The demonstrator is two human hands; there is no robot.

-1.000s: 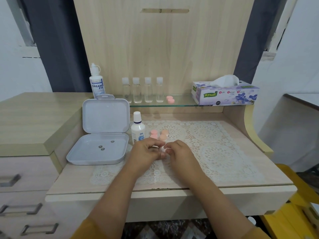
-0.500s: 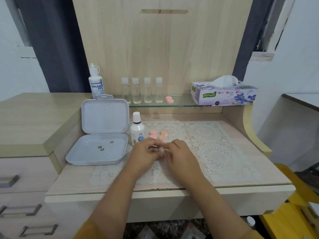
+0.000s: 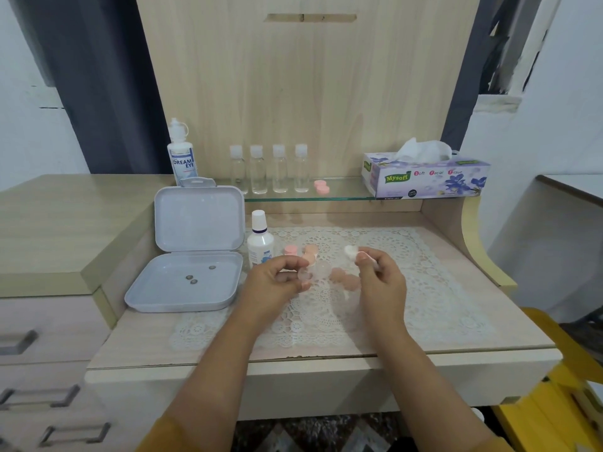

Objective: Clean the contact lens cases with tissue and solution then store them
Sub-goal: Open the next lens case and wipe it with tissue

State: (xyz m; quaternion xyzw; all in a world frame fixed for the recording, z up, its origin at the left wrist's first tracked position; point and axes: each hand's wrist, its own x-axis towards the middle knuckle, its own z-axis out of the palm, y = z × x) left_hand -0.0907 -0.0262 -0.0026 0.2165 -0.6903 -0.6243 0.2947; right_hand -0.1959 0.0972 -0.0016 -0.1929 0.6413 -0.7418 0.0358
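My left hand point(image 3: 275, 282) pinches a clear contact lens case point(image 3: 314, 271) above the lace mat point(image 3: 408, 288). My right hand point(image 3: 380, 282) pinches a small wad of white tissue point(image 3: 351, 251) at its fingertips, a little to the right of the case. Two pink caps point(image 3: 346, 278) lie on the mat between my hands. A second case with pink and peach caps point(image 3: 300, 251) sits behind my left hand, beside a small white solution bottle point(image 3: 260, 243). An open grey storage box point(image 3: 189, 272) lies at the left.
A glass shelf point(image 3: 342, 194) carries several clear bottles point(image 3: 269, 169), a pink lens case point(image 3: 321, 187) and a tissue box point(image 3: 424, 177). A Dream Eye bottle point(image 3: 181, 154) stands behind the grey box. Drawers point(image 3: 49, 353) are at the left, something yellow point(image 3: 561, 402) at the lower right.
My hands were pressed together over the case. Now my right hand has drawn away to the right with the tissue wad, and my left hand keeps the clear case.
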